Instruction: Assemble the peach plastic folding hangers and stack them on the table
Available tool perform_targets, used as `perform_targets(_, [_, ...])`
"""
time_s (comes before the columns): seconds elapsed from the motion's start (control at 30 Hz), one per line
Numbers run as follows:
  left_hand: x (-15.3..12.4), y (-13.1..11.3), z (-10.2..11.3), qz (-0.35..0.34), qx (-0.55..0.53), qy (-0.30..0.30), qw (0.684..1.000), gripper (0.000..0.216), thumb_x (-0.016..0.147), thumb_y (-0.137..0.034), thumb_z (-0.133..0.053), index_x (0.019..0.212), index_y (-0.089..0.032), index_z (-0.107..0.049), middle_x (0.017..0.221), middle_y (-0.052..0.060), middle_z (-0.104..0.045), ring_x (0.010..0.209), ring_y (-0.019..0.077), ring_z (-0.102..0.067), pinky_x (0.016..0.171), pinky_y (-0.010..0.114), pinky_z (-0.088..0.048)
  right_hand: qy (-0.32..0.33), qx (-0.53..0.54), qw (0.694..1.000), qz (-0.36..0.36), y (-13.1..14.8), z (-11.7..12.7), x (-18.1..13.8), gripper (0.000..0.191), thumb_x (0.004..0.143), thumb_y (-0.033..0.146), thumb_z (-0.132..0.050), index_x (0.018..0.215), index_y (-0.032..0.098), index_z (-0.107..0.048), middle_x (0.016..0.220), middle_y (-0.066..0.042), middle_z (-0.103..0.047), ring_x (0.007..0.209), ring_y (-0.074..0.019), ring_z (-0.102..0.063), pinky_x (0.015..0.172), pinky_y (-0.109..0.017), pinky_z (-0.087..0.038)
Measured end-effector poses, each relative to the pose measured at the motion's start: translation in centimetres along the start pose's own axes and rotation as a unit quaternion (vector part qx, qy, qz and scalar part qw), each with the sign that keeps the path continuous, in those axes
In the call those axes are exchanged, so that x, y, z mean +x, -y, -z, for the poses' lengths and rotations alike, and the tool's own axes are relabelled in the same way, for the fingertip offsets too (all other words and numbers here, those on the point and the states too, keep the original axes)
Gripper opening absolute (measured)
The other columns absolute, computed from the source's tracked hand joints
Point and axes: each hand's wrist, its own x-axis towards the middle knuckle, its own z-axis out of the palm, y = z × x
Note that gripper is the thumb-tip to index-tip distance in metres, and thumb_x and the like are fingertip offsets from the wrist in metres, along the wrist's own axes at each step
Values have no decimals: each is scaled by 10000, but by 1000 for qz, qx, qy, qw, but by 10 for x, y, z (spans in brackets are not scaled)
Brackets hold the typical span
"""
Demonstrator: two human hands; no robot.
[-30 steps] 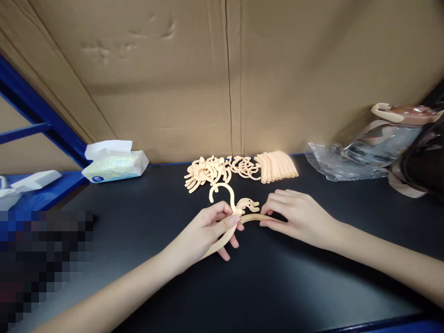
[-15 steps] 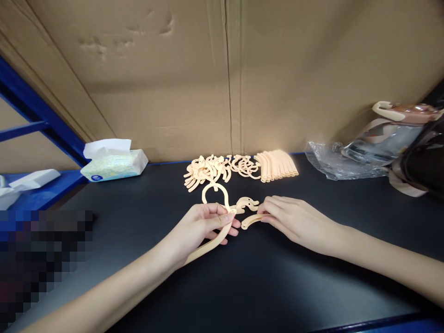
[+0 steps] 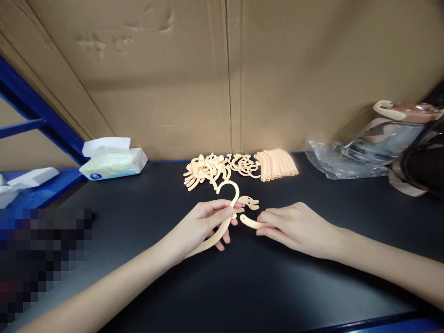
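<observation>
My left hand (image 3: 201, 226) grips a cream plastic hanger piece (image 3: 222, 217) made of a hook and one arm, with the hook pointing up. My right hand (image 3: 294, 226) pinches a separate curved hanger arm (image 3: 249, 222), its free end a short gap from the left piece. A small loose connector piece (image 3: 249, 202) lies on the black tabletop (image 3: 243, 277) just behind both hands.
At the back of the table lie a heap of cream hooks (image 3: 211, 169) and a row of stacked arms (image 3: 277, 165). A tissue pack (image 3: 113, 161) sits at the back left. A clear plastic bag (image 3: 343, 162) and a dark bag (image 3: 423, 162) lie at the right. Cardboard walls the back.
My right hand has pulled its arm piece away from the hooked piece, then turned it back toward the left hand. The left hand has tilted the hook.
</observation>
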Motion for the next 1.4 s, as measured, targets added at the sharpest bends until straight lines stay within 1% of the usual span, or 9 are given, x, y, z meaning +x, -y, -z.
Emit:
perform_targets(0.1, [-1, -1, -1, 0, 3, 4, 1000, 294, 876, -387, -559, 1090, -203, -641, 819, 0, -541, 586, 86, -557, 453, 187, -527, -8, -15, 1000, 7, 1, -2, 0, 408, 1005, 403, -292, 776, 181, -546, 681, 3, -592, 575, -120, -577, 486, -236, -291])
perform_targets(0.3, [-3, 1, -1, 27, -12, 55, 998, 326, 863, -410, -576, 1117, -214, -631, 880, 28, -565, 640, 114, -577, 440, 213, -558, -25, -14, 999, 25, 0, -5, -1, 428, 1003, 412, -290, 805, 174, -585, 695, -4, -602, 582, -115, -571, 522, -241, -328])
perform_targets(0.43, [-3, 3, -1, 32, -18, 75, 996, 345, 873, -400, -567, 1157, -210, -609, 800, 23, -575, 627, 123, -587, 437, 218, -562, -51, -18, 998, 45, 1, -4, -1, 398, 996, 406, -330, 829, 178, -611, 702, -1, -600, 603, -119, -563, 576, -246, -355])
perform_targets(0.57, [-3, 3, 0, 32, -20, 87, 996, 348, 874, -399, -568, 1164, -209, -600, 722, 7, -566, 631, 127, -583, 445, 216, -562, -73, -34, 995, 54, 3, -2, -1, 394, 986, 408, -360, 784, 174, -604, 673, 3, -579, 587, -121, -542, 569, -250, -343])
perform_targets(0.7, [-2, 3, 2, 40, -20, 92, 995, 359, 870, -418, -572, 1161, -209, -597, 700, 5, -570, 628, 119, -573, 454, 204, -556, -84, -30, 995, 44, 4, -1, -2, 414, 989, 411, -351, 756, 176, -600, 652, 5, -571, 566, -114, -534, 555, -244, -340])
perform_targets(0.87, [-3, 1, 4, 47, -28, 96, 994, 326, 857, -388, -599, 1138, -222, -610, 717, 3, -575, 626, 121, -586, 459, 213, -561, -80, -15, 996, 41, 4, -1, -2, 408, 987, 420, -354, 774, 182, -609, 662, 7, -580, 572, -109, -540, 555, -241, -351])
perform_targets(1.1, [-3, 1, 4, 40, -14, 105, 994, 298, 865, -357, -591, 1134, -233, -620, 824, 14, -583, 626, 114, -608, 442, 196, -553, -63, -11, 997, 33, 4, -2, -3, 421, 989, 427, -339, 791, 177, -614, 669, 3, -584, 572, -113, -544, 562, -236, -348])
perform_targets(1.3, [-3, 2, 1, 41, -18, 99, 994, 243, 854, -324, -603, 1064, -205, -632, 802, 2, -576, 619, 115, -611, 459, 217, -565, -76, -34, 996, 45, 5, -1, -3, 440, 993, 422, -326, 756, 171, -601, 658, 1, -576, 571, -116, -534, 563, -244, -342])
perform_targets(1.4, [-2, 3, -1, 32, 3, 93, 995, 211, 850, -329, -602, 984, -168, -627, 715, -9, -570, 592, 116, -603, 439, 196, -544, -72, -45, 995, 52, 5, 0, -3, 455, 996, 416, -316, 741, 170, -602, 648, 1, -572, 562, -115, -526, 562, -251, -336])
